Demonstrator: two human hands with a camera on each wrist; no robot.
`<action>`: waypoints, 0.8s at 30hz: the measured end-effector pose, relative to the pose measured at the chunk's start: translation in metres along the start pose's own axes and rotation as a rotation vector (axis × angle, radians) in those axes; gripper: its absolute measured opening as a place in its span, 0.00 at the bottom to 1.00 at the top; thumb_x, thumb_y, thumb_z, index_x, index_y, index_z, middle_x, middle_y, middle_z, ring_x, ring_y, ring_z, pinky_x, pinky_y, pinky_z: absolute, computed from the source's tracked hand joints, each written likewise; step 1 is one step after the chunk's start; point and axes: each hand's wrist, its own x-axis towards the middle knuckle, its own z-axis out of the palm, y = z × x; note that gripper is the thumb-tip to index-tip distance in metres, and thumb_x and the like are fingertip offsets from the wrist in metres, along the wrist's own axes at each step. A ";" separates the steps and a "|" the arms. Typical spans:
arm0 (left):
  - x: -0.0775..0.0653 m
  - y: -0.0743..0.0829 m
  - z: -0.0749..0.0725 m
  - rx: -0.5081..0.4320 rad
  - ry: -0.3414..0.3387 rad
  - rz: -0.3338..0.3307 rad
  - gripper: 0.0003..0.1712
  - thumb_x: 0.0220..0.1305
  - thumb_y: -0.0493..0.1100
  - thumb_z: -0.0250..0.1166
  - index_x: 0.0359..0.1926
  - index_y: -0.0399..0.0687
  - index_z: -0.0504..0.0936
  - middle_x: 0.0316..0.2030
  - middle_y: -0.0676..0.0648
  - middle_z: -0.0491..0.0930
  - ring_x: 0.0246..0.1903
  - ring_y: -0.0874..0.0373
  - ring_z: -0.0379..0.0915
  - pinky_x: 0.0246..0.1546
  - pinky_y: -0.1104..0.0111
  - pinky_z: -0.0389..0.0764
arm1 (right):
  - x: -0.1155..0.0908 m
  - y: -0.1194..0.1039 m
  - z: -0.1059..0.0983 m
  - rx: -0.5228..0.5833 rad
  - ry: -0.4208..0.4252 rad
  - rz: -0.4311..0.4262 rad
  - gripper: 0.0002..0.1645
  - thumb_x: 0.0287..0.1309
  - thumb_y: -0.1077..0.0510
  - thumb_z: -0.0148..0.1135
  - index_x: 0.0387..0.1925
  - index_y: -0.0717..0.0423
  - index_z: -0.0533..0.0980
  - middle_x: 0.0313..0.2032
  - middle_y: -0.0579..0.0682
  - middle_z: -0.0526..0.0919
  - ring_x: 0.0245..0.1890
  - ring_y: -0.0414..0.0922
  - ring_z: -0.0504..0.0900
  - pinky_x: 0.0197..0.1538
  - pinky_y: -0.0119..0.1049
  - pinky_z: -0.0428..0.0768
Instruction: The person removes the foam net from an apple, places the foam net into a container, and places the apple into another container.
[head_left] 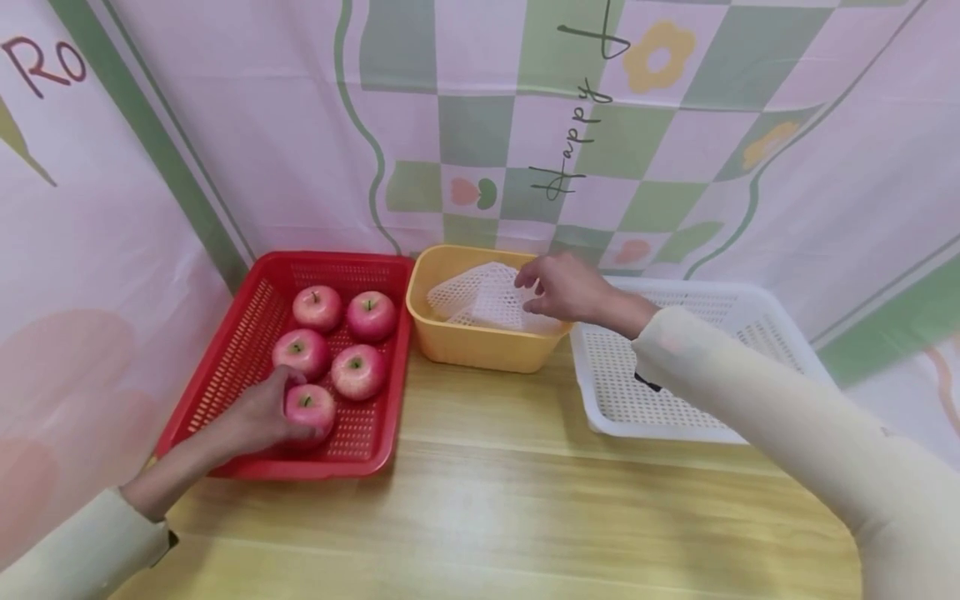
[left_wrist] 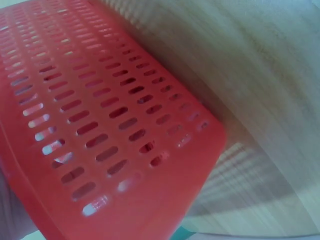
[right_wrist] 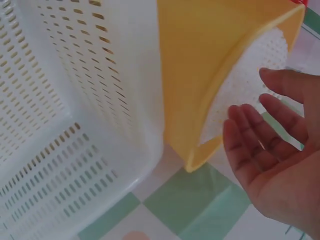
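Note:
In the head view my left hand [head_left: 260, 414] reaches into the red basket [head_left: 397, 375] and grips the nearest apple [head_left: 312, 407], thumb and fingers on either side of it. Several more red apples [head_left: 358, 372] lie beside and behind that one. My right hand [head_left: 564, 288] is over the right end of the yellow bin [head_left: 480, 346], which holds white foam net sleeves [head_left: 495, 293]. From the right wrist view, the right hand [right_wrist: 280, 135] has loosely bent, spread fingers with nothing between them, close to the netting [right_wrist: 245, 82]. The left wrist view shows mostly the red basket's slotted wall [left_wrist: 125, 120], hiding the held apple.
A white perforated basket [head_left: 588, 400] stands to the right of the yellow bin, under my right forearm. All three containers sit on a wooden table [head_left: 480, 500]. A patterned cloth [head_left: 480, 125] hangs right behind them.

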 end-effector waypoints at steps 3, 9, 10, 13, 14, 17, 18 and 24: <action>-0.001 -0.002 -0.002 -0.009 0.002 0.017 0.47 0.52 0.50 0.82 0.61 0.32 0.65 0.46 0.32 0.82 0.49 0.39 0.81 0.50 0.44 0.82 | 0.003 0.001 0.007 -0.026 -0.061 -0.003 0.24 0.58 0.61 0.76 0.55 0.63 0.84 0.52 0.60 0.89 0.49 0.57 0.88 0.55 0.54 0.86; -0.001 -0.007 -0.002 -0.009 0.018 0.052 0.45 0.52 0.45 0.82 0.60 0.32 0.63 0.46 0.34 0.80 0.50 0.39 0.79 0.52 0.45 0.79 | 0.007 0.004 0.019 -0.085 -0.137 -0.062 0.25 0.56 0.61 0.76 0.54 0.66 0.84 0.50 0.64 0.88 0.52 0.60 0.87 0.58 0.55 0.84; -0.001 -0.008 -0.002 -0.011 0.016 0.055 0.45 0.52 0.45 0.82 0.61 0.32 0.63 0.46 0.34 0.80 0.50 0.39 0.78 0.52 0.45 0.79 | 0.007 0.004 0.021 -0.097 -0.147 -0.063 0.24 0.56 0.61 0.76 0.54 0.66 0.84 0.50 0.64 0.88 0.52 0.61 0.86 0.58 0.55 0.84; 0.000 -0.008 -0.001 -0.013 0.002 0.055 0.47 0.52 0.44 0.82 0.63 0.32 0.62 0.48 0.34 0.79 0.50 0.40 0.77 0.53 0.45 0.79 | 0.007 0.005 0.024 -0.119 -0.173 -0.052 0.23 0.57 0.60 0.75 0.53 0.65 0.84 0.49 0.64 0.88 0.52 0.61 0.86 0.57 0.55 0.84; 0.000 -0.007 -0.001 -0.009 -0.001 0.053 0.47 0.53 0.44 0.82 0.63 0.32 0.62 0.48 0.33 0.79 0.51 0.39 0.78 0.54 0.44 0.79 | 0.007 0.005 0.024 -0.119 -0.178 -0.043 0.22 0.57 0.60 0.75 0.53 0.65 0.85 0.49 0.64 0.88 0.52 0.61 0.86 0.57 0.55 0.84; -0.001 -0.005 -0.003 -0.003 -0.014 0.048 0.49 0.54 0.45 0.82 0.65 0.29 0.62 0.53 0.28 0.78 0.56 0.32 0.77 0.58 0.39 0.77 | 0.006 0.007 0.023 -0.124 -0.175 -0.039 0.23 0.57 0.60 0.74 0.54 0.64 0.84 0.49 0.64 0.89 0.51 0.61 0.86 0.56 0.54 0.84; -0.001 -0.004 -0.004 0.007 -0.014 0.049 0.50 0.54 0.46 0.82 0.66 0.28 0.61 0.55 0.25 0.78 0.58 0.30 0.76 0.59 0.37 0.76 | 0.006 0.008 0.021 -0.121 -0.169 -0.043 0.23 0.57 0.60 0.74 0.54 0.65 0.84 0.49 0.64 0.89 0.52 0.61 0.86 0.56 0.54 0.84; -0.001 0.005 -0.013 0.053 0.009 0.067 0.57 0.62 0.52 0.79 0.74 0.25 0.56 0.63 0.23 0.74 0.62 0.28 0.73 0.61 0.35 0.76 | 0.005 0.008 0.012 -0.092 -0.120 -0.081 0.23 0.57 0.62 0.76 0.54 0.66 0.83 0.49 0.63 0.89 0.51 0.59 0.87 0.56 0.55 0.84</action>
